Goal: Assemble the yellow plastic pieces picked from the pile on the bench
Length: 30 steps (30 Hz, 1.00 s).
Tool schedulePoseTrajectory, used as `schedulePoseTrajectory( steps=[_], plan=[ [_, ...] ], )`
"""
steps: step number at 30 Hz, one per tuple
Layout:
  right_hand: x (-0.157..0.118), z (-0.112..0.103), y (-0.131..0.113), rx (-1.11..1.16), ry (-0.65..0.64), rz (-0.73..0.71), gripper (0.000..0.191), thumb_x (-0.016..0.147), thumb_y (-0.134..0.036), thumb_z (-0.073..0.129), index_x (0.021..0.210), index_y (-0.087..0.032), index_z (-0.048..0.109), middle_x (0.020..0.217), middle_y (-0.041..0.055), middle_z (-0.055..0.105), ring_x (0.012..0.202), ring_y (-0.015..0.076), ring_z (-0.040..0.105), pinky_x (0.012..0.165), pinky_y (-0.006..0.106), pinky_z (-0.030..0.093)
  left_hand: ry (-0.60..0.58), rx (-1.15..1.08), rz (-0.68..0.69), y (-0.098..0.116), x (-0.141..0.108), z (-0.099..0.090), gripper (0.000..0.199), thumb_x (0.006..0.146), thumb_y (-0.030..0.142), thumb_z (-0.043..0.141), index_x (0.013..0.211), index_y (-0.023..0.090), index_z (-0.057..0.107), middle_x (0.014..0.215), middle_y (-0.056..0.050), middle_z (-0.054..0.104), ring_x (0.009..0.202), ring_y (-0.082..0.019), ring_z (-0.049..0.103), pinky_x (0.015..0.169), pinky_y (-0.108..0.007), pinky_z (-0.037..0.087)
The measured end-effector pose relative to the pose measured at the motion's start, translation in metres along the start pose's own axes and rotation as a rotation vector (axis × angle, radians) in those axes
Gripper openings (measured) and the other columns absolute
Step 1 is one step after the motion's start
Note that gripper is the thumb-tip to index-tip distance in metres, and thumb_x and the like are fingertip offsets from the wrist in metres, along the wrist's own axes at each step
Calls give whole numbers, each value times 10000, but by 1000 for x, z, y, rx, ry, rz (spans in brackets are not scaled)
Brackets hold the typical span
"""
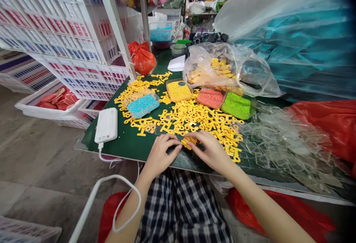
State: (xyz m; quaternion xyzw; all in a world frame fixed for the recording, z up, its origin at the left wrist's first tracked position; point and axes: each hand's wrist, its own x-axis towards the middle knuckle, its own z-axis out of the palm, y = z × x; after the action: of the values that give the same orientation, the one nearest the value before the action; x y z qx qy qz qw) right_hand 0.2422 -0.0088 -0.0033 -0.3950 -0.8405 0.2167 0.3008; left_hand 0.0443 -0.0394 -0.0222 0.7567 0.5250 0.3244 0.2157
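Observation:
Near the table's front edge, my right hand (202,145) is closed around several small yellow plastic pieces (188,143). Thumb and fingers of my left hand (164,151) come together at the left end of those pieces; whether they pinch one is hidden. A wide heap of loose yellow plastic pieces (191,115), with rings and T-shaped ends, spreads just beyond both hands. Among them sit clear trays of blue beads (143,105), yellow beads (179,90), red beads (210,98) and green beads (237,105).
A white power bank (106,125) with a cable lies at the left. Clear flat plastic pieces (289,143) pile up at the right. Behind stand a plastic bag (230,69) of yellow pieces and a red bag (142,57). Stacked crates (63,24) rise at the left.

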Motion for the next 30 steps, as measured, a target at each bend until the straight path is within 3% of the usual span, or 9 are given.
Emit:
schedulePoseTrajectory(
  steps=[4,9,15,18,20,22,26,30],
  plan=[
    [-7,1,2,54,22,62,242,951,-349,491,1107,-247,647,949,79,687,864,238,634,774,383,520,10,-55,-45,1,1,-2,230,951,346,520,929,230,717,980,-40,667,972,-202,579,892,-359,424],
    [-14,8,-1,84,23,80,277,940,-325,504,1159,-236,648,869,78,646,809,226,603,707,360,528,122,-185,-91,0,-1,-3,232,922,353,551,910,210,733,932,-59,677,947,-205,612,879,-342,465],
    [-19,22,-3,-88,-56,-103,514,858,-358,638,1336,-203,529,1216,143,589,1101,309,493,954,508,453,170,-250,-134,-4,2,-4,245,889,387,586,875,195,737,912,-63,676,893,-191,628,832,-306,497],
    [-19,25,-2,-152,-30,-89,405,886,-329,597,1267,-196,568,1268,153,558,1138,312,469,979,516,426,195,-226,-134,-8,11,-6,238,895,382,580,890,193,725,911,-61,681,848,-184,624,750,-287,498],
    [-18,24,-1,-156,-31,-85,313,899,-308,578,1194,-205,600,1249,135,578,1123,301,479,985,511,410,198,-141,-104,-13,20,-9,217,905,363,572,910,202,718,931,-58,683,877,-192,619,779,-304,490],
    [-18,21,-2,-137,-40,-95,270,895,-300,587,1149,-215,619,1214,114,604,1090,287,497,989,507,391,122,-25,-36,-18,31,-11,198,908,350,573,932,216,717,960,-56,682,945,-209,611,855,-339,473],
    [-19,15,-1,-45,-69,-127,192,871,-279,621,1054,-240,660,1115,64,637,1046,244,520,999,473,358,-141,172,106,-23,54,-15,203,896,381,597,974,224,700,1020,-60,655,1006,-232,585,897,-372,448],
    [-20,13,0,30,-69,-140,154,847,-230,627,990,-245,681,1062,45,638,1018,215,518,990,432,351,-358,281,118,-21,73,-21,223,884,417,610,891,198,651,945,-53,627,966,-233,561,869,-367,447]
  ],
)
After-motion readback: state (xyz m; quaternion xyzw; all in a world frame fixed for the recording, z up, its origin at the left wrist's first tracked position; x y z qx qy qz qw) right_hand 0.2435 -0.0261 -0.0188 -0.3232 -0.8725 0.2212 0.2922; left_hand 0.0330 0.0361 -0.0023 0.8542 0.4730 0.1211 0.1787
